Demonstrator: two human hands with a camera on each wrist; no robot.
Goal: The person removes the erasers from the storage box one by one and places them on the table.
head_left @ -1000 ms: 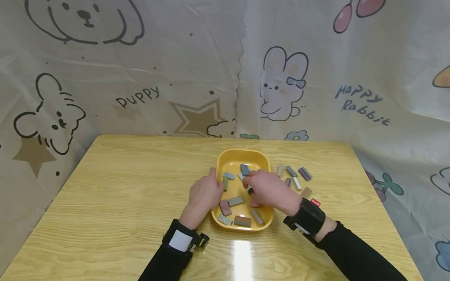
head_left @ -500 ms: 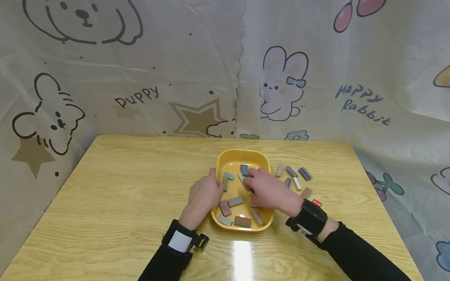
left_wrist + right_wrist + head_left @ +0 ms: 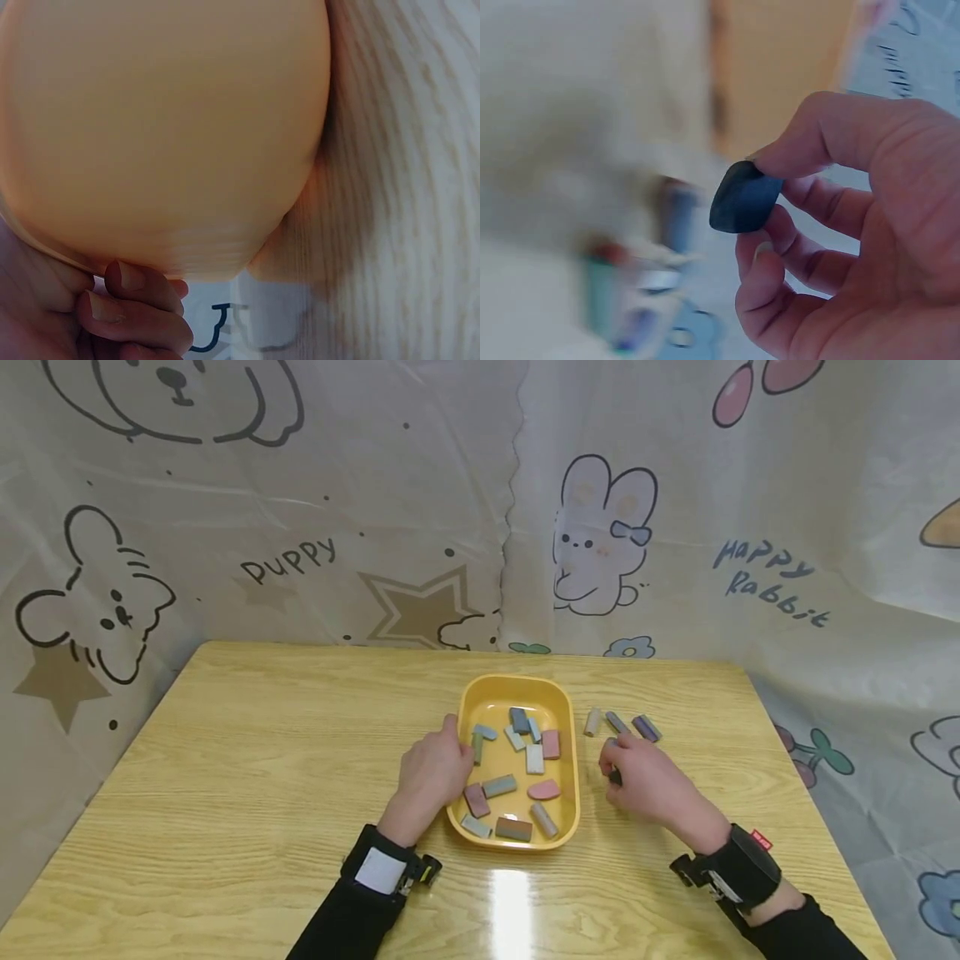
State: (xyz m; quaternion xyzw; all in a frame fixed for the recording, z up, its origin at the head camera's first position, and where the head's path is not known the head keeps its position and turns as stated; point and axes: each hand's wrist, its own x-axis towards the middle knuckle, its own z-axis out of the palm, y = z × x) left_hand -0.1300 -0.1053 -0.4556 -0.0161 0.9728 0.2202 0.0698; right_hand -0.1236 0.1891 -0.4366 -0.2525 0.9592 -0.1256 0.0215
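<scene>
In the head view, my left hand (image 3: 435, 768) grips the left rim of a yellow tray (image 3: 498, 763). The left wrist view shows its curled fingers (image 3: 135, 319) against the tray's side. Several erasers lie scattered in the tray, among them a white one (image 3: 535, 758), a pink one (image 3: 543, 789) and a two-tone brown one (image 3: 513, 828). Just right of the tray, my right hand (image 3: 652, 781) pinches a small black eraser (image 3: 742, 199) between thumb and fingers. A beige eraser (image 3: 592, 722) and a purple one (image 3: 646, 727) lie on the table beyond it.
The wooden table (image 3: 300, 760) backs onto a pale printed curtain (image 3: 420, 510). Between the beige and purple erasers lies a grey one (image 3: 617, 722). My right hand covers part of the table where other loose erasers were lying.
My right hand has moved from inside the tray to the table on its right, with the black eraser in its fingers. The left hand stays on the rim.
</scene>
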